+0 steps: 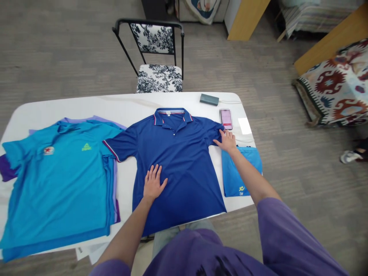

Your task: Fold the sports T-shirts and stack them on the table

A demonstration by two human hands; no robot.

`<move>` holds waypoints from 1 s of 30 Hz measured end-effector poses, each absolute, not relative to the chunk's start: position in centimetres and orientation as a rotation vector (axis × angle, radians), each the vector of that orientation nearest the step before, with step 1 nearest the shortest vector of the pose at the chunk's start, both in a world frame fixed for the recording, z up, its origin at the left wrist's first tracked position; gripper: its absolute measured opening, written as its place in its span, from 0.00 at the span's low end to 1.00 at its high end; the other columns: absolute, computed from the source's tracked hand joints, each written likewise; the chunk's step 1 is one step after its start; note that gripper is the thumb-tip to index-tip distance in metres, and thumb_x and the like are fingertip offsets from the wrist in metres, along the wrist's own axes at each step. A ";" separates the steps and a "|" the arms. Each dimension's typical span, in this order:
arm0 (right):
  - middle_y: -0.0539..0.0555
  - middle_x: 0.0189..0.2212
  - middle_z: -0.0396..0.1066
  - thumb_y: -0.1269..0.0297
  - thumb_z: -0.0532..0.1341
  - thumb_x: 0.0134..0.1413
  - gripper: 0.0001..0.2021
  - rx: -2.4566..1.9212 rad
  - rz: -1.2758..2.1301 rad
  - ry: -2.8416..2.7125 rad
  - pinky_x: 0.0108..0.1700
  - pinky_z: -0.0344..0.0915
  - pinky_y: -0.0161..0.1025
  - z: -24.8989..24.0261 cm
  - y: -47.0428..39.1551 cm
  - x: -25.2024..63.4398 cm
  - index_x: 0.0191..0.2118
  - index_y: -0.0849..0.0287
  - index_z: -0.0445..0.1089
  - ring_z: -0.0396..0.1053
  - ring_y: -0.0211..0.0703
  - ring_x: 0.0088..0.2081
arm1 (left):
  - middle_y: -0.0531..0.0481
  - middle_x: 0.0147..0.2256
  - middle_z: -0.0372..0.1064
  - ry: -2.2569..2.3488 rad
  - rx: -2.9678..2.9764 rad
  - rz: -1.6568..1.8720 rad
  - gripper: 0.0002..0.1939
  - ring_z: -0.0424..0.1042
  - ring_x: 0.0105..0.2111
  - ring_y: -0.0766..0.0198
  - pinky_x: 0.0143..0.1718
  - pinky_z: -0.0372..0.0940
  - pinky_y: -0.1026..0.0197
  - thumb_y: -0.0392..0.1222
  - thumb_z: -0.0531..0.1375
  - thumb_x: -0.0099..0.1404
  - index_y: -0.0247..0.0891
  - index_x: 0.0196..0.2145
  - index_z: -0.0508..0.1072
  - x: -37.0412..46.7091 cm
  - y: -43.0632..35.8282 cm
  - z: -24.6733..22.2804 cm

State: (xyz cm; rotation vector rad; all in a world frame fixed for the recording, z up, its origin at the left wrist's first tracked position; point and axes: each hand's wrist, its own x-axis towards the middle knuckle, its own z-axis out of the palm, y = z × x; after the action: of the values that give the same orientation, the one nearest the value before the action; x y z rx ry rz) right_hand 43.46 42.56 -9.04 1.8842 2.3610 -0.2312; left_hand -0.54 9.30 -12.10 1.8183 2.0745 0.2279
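Polo (178, 165) lies spread near the middle of the bench (126, 180), its collar (175, 111) towards twelve o'clock and its hem (184, 221) along the near edge at six. We judge that hem the weak spot: a pull towards six could drag it over the edge, and the smooth-looking cloth might slide after it. The nine-o'clock sleeve (122, 145) laps onto the stack of tees (63, 180), so shifting the polo without lifting that sleeve could ruck up both. Soft ripples cross the chest, and uneven pressing might set them as creases.

Our left hand (153, 183) rests palm down on the polo, at eight o'clock from its middle, fingers loosely fanned and grasping nothing; the forearm comes in from seven. Our right hand (227, 141) reaches farther, its arm nearly straight from between four and five, and lies on the two-o'clock sleeve (215, 130), fingers spread and released. The phone (226, 119) sits just past them, so a careless sweep towards twelve could knock it.

Farther out, we have a folded tee (233, 178) at three o'clock, partly hidden by the right forearm, a grey box (209, 99) at one, and a chair (159, 78) beyond the bench, just short of twelve.
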 end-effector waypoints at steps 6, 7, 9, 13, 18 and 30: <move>0.68 0.71 0.67 0.57 0.46 0.77 0.31 2.014 -0.357 2.456 0.67 0.66 0.62 -9.1 47.2 43.6 0.78 0.60 0.62 0.66 0.67 0.65 | 0.46 0.82 0.45 2.051 1.809 0.159 0.43 0.36 0.83 0.50 0.84 0.42 0.38 0.60 0.51 0.79 0.46 0.85 0.46 -0.9 8.8 -11.1; 0.69 0.69 0.69 0.60 0.45 0.77 0.31 2.034 -0.368 2.444 0.67 0.67 0.61 -9.2 48.2 43.7 0.77 0.62 0.64 0.67 0.67 0.63 | 0.47 0.83 0.43 2.063 1.793 0.149 0.44 0.35 0.83 0.52 0.84 0.42 0.39 0.61 0.50 0.79 0.48 0.85 0.44 -1.1 8.9 -10.9; 0.70 0.65 0.71 0.63 0.48 0.76 0.30 2.017 -0.353 2.433 0.68 0.66 0.60 -9.4 50.1 43.8 0.75 0.64 0.68 0.67 0.67 0.62 | 0.51 0.84 0.39 2.118 1.752 0.129 0.44 0.33 0.83 0.57 0.85 0.41 0.43 0.61 0.49 0.80 0.51 0.85 0.38 -1.6 8.9 -10.8; 0.69 0.62 0.71 0.57 0.60 0.71 0.20 1.859 -0.305 2.452 0.66 0.66 0.60 -9.5 52.8 43.9 0.59 0.59 0.81 0.65 0.69 0.63 | 0.52 0.84 0.35 2.193 1.677 0.042 0.45 0.28 0.83 0.60 0.85 0.38 0.45 0.61 0.45 0.80 0.52 0.85 0.29 -2.7 8.3 -11.5; 0.63 0.50 0.80 0.48 0.62 0.71 0.16 1.838 -0.386 2.525 0.62 0.66 0.61 -8.9 54.3 44.2 0.49 0.54 0.78 0.70 0.67 0.57 | 0.51 0.84 0.34 2.178 1.658 -0.053 0.46 0.26 0.83 0.58 0.85 0.33 0.44 0.64 0.44 0.80 0.50 0.85 0.27 -3.4 7.3 -12.7; 0.71 0.62 0.73 0.55 0.68 0.64 0.30 1.987 -0.415 2.432 0.62 0.70 0.61 -7.3 53.3 45.2 0.68 0.59 0.69 0.71 0.68 0.60 | 0.51 0.84 0.38 2.154 1.591 0.012 0.48 0.34 0.84 0.50 0.84 0.38 0.40 0.65 0.48 0.78 0.56 0.84 0.29 -3.7 7.8 -12.0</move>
State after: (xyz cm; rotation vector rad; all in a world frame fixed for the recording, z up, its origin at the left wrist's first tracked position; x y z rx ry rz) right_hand 45.16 53.25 -7.29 1.9868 2.4324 -0.4145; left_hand -3.70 7.82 -12.01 1.5912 2.1541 0.0115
